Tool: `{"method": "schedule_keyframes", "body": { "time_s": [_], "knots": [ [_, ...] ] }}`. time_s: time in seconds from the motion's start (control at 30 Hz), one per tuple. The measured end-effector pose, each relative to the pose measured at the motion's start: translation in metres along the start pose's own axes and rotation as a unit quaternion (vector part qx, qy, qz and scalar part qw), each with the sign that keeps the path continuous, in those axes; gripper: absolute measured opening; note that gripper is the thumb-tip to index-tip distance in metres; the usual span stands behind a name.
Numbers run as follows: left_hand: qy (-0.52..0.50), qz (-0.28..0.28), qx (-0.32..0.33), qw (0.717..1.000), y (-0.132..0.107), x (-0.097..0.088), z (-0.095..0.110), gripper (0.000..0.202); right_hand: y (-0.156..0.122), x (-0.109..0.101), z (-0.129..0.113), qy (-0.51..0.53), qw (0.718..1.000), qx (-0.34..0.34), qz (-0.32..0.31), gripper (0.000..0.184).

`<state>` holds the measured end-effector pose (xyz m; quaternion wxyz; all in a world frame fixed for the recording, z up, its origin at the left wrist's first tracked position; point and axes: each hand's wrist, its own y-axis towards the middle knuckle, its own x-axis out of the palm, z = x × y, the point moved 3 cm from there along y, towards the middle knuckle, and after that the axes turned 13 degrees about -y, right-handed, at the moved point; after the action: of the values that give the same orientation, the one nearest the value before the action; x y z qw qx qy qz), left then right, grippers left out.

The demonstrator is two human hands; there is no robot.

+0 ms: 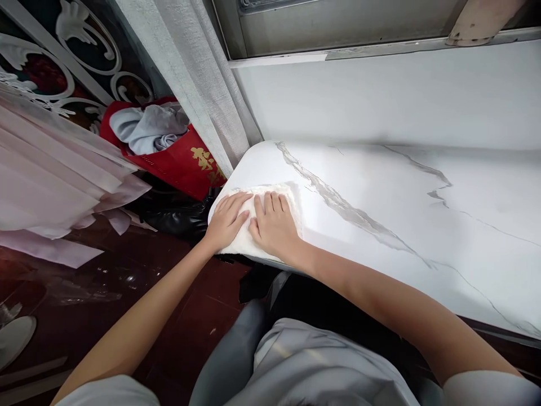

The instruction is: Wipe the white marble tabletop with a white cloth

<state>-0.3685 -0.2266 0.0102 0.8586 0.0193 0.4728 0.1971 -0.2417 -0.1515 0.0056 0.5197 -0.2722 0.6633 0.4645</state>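
A fluffy white cloth (240,241) lies flat near the rounded left end of a white table (363,186) with grey marble veins. My left hand (228,220) rests palm down on the cloth's left part, fingers stretched out. Beside it my right hand (274,225) presses flat on the cloth's right part, fingers extended away from me. The two thumbs point toward each other with a small gap between them. The cloth's far edge shows beyond my fingertips, and its near edge reaches the table's front edge.
Behind the table stands a white wall (380,101) below a metal window frame (338,31). A grey curtain (198,67) hangs at the table's left corner. Left of it are a red bag (177,163) with grey fabric inside, a black plastic bag (177,214) and pink drapery (54,163).
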Motion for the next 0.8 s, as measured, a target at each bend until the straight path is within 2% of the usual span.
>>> {"method": "schedule_keyframes", "body": {
  "time_s": [0.13, 0.27, 0.37, 0.63, 0.8],
  "knots": [
    [0.008, -0.001, -0.003, 1.000, 0.005, 0.004, 0.004, 0.046, 0.005, 0.002, 0.008, -0.015, 1.000, -0.016, 0.013, 0.058],
    [0.019, 0.010, -0.003, 1.000, 0.033, 0.011, 0.001, 0.045, 0.029, 0.008, 0.032, -0.003, 1.000, -0.020, 0.016, 0.051],
    [0.020, 0.010, 0.003, 1.000, 0.070, 0.020, -0.001, 0.044, 0.052, 0.016, 0.060, 0.005, 1.000, -0.007, 0.020, 0.047],
    [0.001, -0.021, 0.027, 0.999, 0.193, 0.056, -0.002, 0.043, 0.106, 0.037, 0.145, -0.012, 0.996, 0.084, 0.018, 0.046],
    [-0.005, -0.017, 0.045, 0.999, 0.246, 0.076, 0.005, 0.042, 0.129, 0.045, 0.190, -0.017, 0.993, 0.120, 0.014, 0.044]
  ]
}}
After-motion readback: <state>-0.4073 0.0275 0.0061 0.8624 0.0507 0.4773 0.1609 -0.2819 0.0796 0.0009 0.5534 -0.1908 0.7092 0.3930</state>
